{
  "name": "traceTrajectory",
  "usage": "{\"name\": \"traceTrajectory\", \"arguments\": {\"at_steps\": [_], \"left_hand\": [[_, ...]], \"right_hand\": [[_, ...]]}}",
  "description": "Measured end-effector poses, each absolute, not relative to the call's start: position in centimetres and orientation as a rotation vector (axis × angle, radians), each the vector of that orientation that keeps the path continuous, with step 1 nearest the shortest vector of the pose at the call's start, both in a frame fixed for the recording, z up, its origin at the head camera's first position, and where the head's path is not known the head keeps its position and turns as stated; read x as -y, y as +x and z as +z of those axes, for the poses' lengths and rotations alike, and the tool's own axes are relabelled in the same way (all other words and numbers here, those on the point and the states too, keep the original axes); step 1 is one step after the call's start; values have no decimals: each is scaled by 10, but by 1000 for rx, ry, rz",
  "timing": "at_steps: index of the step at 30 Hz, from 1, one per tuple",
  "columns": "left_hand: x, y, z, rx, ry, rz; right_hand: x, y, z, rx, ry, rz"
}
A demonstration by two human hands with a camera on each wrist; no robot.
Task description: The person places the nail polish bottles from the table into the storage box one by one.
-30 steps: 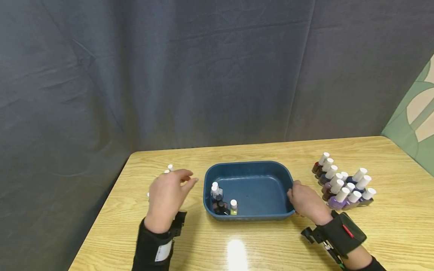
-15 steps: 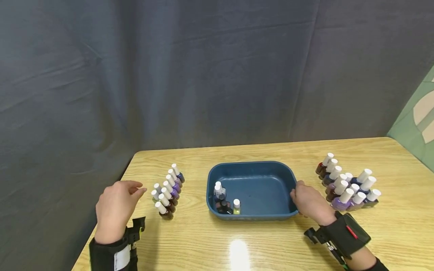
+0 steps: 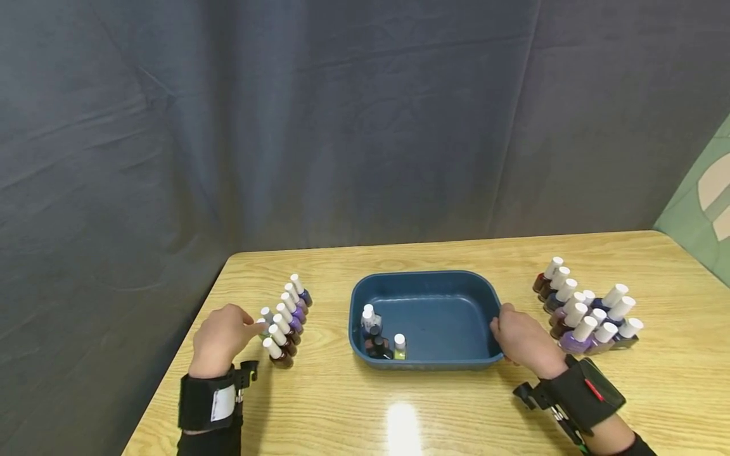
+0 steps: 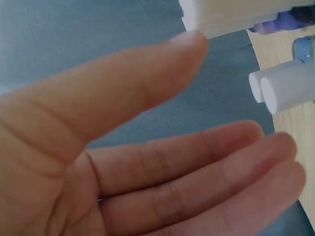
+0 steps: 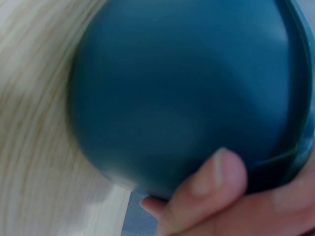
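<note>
My left hand (image 3: 219,339) is beside the left group of nail polish bottles (image 3: 281,329), its fingertips by the green-tinted bottle at that group's left side. In the left wrist view the thumb and fingers stand apart, and two white caps (image 4: 290,91) show just beyond the fingertips. No bottle is seen in its grasp. With my right hand (image 3: 526,341) I grip the right end of a dark blue plastic tub (image 3: 422,366); the right wrist view shows curled fingers (image 5: 209,189) at its rim. Inside the tub's left end are several nail polish bottles (image 3: 400,346), with white or black caps.
A second group of nail polish bottles (image 3: 590,326), purple, dark blue and dark red with white caps, stands to the right of my right hand. The wooden table (image 3: 342,411) ends at a grey cloth (image 3: 371,126) behind.
From near the tub's left side, my left hand moved left past the bottles, then came back right toward them. The right hand keeps its grip on the tub.
</note>
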State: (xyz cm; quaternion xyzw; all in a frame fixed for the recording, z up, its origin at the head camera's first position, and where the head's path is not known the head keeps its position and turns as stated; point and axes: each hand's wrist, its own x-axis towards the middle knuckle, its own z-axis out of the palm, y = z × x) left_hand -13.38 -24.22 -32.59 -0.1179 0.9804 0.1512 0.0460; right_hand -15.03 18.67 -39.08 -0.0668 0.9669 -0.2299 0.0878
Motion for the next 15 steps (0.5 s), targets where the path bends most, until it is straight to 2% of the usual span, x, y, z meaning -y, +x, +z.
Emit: {"name": "traceTrajectory", "arguments": {"at_steps": [15], "left_hand": [[250,-147,-343,-2950,-234,470]], "right_hand": [[-186,-150,-391,-2879,-171,-672]]}}
